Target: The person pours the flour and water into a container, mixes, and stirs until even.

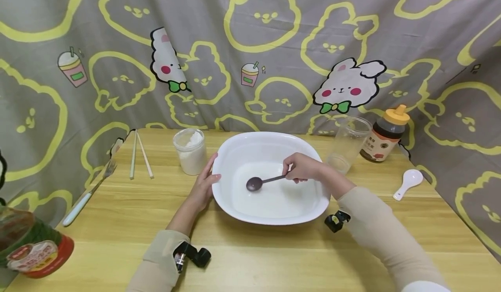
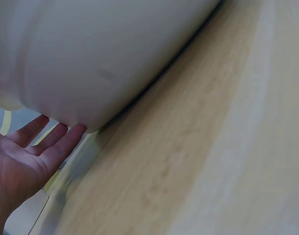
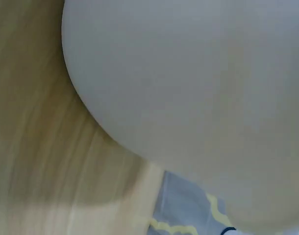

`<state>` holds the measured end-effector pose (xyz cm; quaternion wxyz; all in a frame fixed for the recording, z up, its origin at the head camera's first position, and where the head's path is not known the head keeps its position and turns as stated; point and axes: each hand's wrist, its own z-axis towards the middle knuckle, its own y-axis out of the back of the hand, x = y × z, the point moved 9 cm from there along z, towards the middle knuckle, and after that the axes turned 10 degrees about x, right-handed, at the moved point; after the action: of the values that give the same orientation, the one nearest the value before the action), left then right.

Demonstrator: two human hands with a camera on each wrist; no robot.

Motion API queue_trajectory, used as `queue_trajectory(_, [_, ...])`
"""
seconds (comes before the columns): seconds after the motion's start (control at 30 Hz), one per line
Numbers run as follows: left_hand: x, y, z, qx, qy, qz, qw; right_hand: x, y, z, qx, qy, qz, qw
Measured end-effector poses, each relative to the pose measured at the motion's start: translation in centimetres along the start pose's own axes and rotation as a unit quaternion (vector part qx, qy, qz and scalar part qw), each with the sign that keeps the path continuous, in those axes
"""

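A white oval basin (image 1: 270,216) sits on the wooden table, its floor a glossy, even white; whether liquid lies in it I cannot tell. My right hand (image 1: 304,167) reaches over the basin's right side and pinches the handle of a dark brown spoon (image 1: 254,184), whose bowl is low inside, left of centre. At the basin's left side my left hand (image 1: 203,185) rests against the wall, thumb by the rim. In the left wrist view its fingers (image 2: 61,142) are spread and fairly straight, tips touching the outer wall. The right wrist view shows only the basin's outside (image 3: 179,88), not the hand.
Left of the basin stand a jar of white powder (image 1: 192,155), chopsticks (image 1: 144,155) and a fork (image 1: 90,194); a red-lidded jar (image 1: 39,248) is nearer. To the right are a clear cup (image 1: 348,146), a yellow-capped bottle (image 1: 383,135) and a white spoon (image 1: 411,181). A patterned curtain (image 1: 211,18) hangs behind.
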<state>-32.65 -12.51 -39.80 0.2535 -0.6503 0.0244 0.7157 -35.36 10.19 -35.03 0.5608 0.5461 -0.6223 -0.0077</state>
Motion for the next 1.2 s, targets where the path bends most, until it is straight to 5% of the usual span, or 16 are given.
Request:
queue_trajectory(0.2, [0.1, 0.0, 0.0, 0.001, 0.002, 0.001, 1.0, -0.6, 0.7, -2.2, 0.027, -0.015, -0.032, 0.999])
queue_trajectory(0.4, [0.1, 0.1, 0.0, 0.001, 0.0, 0.0, 1.0, -1.4, 3.3, -3.3, -0.028, -0.053, -0.08, 0.995])
queue_trajectory(0.57, [0.0, 0.0, 0.0, 0.002, -0.003, -0.001, 1.0, -1.5, 4.2, -2.1, -0.079, -0.068, -0.095, 0.99])
queue_trajectory(0.73, [0.0, 0.0, -0.1, -0.001, -0.004, -0.002, 1.0, -0.9, 2.8, 0.2, -0.091, -0.03, -0.051, 0.9941])
queue_trajectory(0.97, [0.0, -0.2, -0.1, 0.001, -0.003, 0.001, 1.0, 0.1, -0.7, 1.4, -0.04, 0.015, 0.028, 0.9987])
queue_trajectory(1.2, [0.0, -0.2, -0.1, 0.002, -0.004, -0.001, 1.0, 2.3, -3.8, 0.3, 0.056, 0.062, 0.025, 0.9962])
